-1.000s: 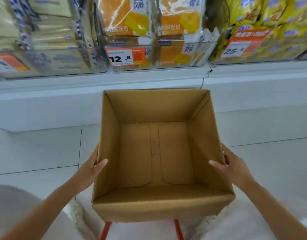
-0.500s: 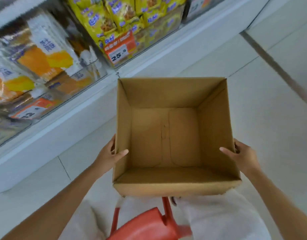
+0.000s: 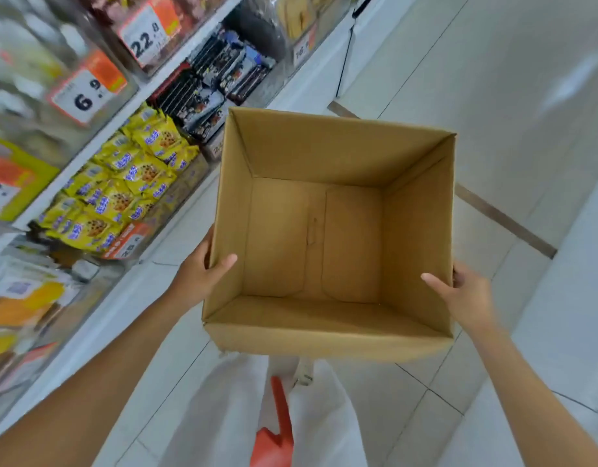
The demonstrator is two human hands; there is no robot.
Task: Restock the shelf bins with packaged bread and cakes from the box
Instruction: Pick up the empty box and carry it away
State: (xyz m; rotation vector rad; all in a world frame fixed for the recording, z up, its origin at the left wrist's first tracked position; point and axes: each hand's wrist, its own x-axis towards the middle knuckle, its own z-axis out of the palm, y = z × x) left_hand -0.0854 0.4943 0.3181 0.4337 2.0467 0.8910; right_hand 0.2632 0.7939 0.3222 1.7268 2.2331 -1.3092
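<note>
An open brown cardboard box (image 3: 277, 335) is held up in front of me, above the floor; its inside shows only bare cardboard. My left hand (image 3: 203, 278) grips the box's left wall, thumb inside the rim. My right hand (image 3: 459, 291) grips the right wall the same way. Clear shelf bins run along the left: yellow snack packs (image 3: 122, 190), dark packs (image 3: 210, 89) farther along, and orange bread packs (image 3: 24, 305) near the lower left, blurred.
Orange price tags (image 3: 88, 89) hang on the bin fronts. A red stool (image 3: 274, 439) stands below the box between my white-clad legs. A white tiled floor (image 3: 493, 96) stretches to the right, crossed by a dark strip (image 3: 506, 220).
The view has swung right along the aisle and the shelf now runs down the left side. The box stays in both hands and has risen higher off the stool.
</note>
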